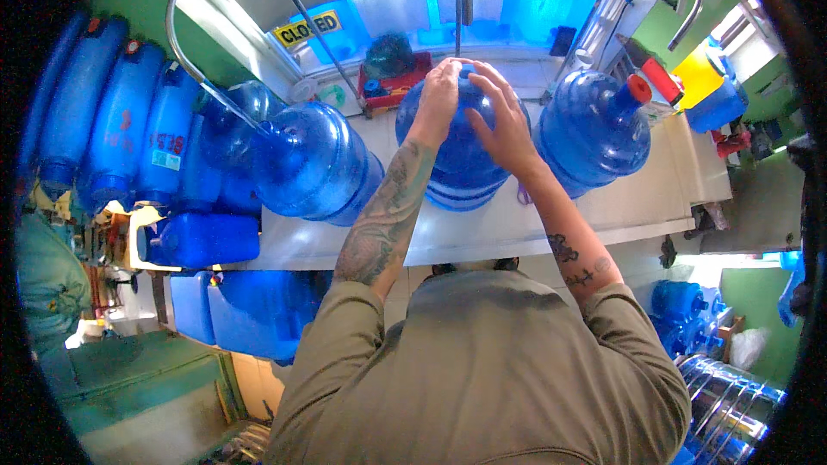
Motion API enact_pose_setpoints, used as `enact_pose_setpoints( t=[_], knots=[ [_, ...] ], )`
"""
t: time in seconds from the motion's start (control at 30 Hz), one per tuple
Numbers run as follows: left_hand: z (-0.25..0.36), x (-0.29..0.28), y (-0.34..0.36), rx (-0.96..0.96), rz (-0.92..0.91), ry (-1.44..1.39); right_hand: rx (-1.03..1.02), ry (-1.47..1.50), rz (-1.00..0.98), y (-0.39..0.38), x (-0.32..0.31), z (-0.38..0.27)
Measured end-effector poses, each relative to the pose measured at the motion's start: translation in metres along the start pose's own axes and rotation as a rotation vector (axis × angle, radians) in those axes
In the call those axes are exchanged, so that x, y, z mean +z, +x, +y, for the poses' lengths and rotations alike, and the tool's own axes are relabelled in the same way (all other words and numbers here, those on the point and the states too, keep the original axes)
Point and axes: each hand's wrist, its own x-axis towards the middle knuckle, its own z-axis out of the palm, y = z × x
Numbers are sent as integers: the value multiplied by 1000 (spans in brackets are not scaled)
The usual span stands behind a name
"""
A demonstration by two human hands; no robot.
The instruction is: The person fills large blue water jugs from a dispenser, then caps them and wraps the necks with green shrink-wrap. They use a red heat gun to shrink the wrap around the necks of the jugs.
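Blue water jug (465, 155), left grip (440, 96) open, cupped at its top, right grip (504, 125) spread open alongside

Free room extends along the front strip of the surface (469, 241). The left water jug (323, 164), with a curved metal tube (192, 71) at its neck, and the red-capped right jug (590, 129) limit side access to the central jug (465, 174). A red tray (398, 100) obstructs the left rear.
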Motion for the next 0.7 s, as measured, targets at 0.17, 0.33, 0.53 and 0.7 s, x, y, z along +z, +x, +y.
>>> enact_pose_setpoints(
  t=[0.17,0.33,0.53,0.7],
  knots=[
    [-2,14,-12,-51,80,-107,-96,-121,74,-6,6,11],
    [-3,20,-20,71,147,55,-120,-99,146,-14,13,21],
    [-8,21,-20,-3,135,32,57,28,102,-46,12,39],
    [-23,17,-16,-61,146,-38,499,85,-42,-200,7,102]
  ],
)
